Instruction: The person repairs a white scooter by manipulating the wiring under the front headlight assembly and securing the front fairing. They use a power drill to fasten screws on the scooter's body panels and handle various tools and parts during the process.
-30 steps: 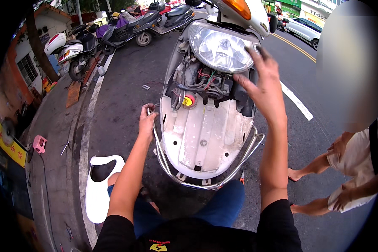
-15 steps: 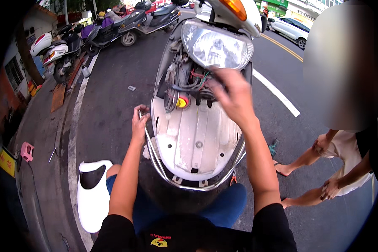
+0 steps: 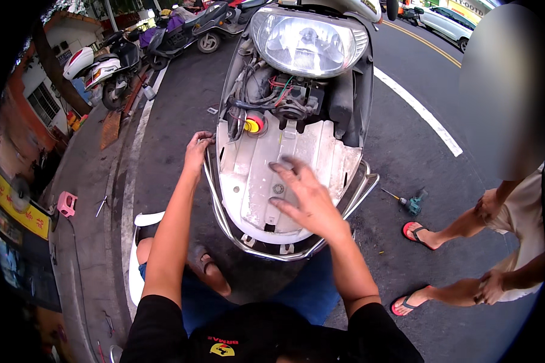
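Observation:
A scooter (image 3: 284, 175) stands in front of me with its front cover off, showing wires, a yellow and red cap (image 3: 254, 124) and a white inner panel under the headlight (image 3: 306, 37). My left hand (image 3: 197, 150) grips the chrome guard rail (image 3: 215, 199) at the panel's left edge. Over the middle of the white panel hovers my right hand (image 3: 303, 196), fingers spread, holding nothing.
A cordless drill (image 3: 409, 202) lies on the asphalt to the right. A person in red sandals (image 3: 421, 233) crouches at the right. A white body panel (image 3: 139, 254) lies at my left knee. Parked scooters (image 3: 103, 66) line the far-left kerb, and a pink stool (image 3: 66, 204) sits on the pavement.
My right hand has come down from the wiring under the headlight to the middle of the white panel. My left hand stays at the left edge. My head has moved closer.

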{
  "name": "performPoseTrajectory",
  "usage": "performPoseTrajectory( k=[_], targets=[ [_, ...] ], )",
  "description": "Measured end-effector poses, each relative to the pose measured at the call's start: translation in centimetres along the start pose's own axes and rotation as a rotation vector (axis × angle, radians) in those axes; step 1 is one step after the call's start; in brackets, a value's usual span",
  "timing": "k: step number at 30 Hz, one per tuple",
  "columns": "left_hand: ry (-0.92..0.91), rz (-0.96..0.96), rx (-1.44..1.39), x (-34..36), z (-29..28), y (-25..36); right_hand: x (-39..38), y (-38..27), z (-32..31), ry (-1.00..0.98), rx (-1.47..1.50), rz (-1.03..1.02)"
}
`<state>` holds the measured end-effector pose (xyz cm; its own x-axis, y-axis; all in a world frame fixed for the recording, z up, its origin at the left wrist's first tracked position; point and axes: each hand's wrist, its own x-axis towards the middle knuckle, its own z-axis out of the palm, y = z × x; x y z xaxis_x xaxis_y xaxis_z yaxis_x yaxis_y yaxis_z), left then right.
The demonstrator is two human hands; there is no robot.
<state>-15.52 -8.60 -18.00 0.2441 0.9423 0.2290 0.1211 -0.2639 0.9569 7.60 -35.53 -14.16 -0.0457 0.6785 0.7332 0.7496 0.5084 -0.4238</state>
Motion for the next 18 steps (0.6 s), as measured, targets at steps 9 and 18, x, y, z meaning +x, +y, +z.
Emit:
performPoseTrajectory(
  k=[9, 18],
  targets=[
    [0.056, 0.047, -0.066, 0.3, 1.2, 0.0, 5.9, 2.5, -8.3, 0.619, 0.117, 0.145],
    [0.1, 0.142, -0.209, -0.5, 0.8, 0.1, -3.7, -3.9, -1.9, 0.18, 0.187, 0.2]
  ],
)
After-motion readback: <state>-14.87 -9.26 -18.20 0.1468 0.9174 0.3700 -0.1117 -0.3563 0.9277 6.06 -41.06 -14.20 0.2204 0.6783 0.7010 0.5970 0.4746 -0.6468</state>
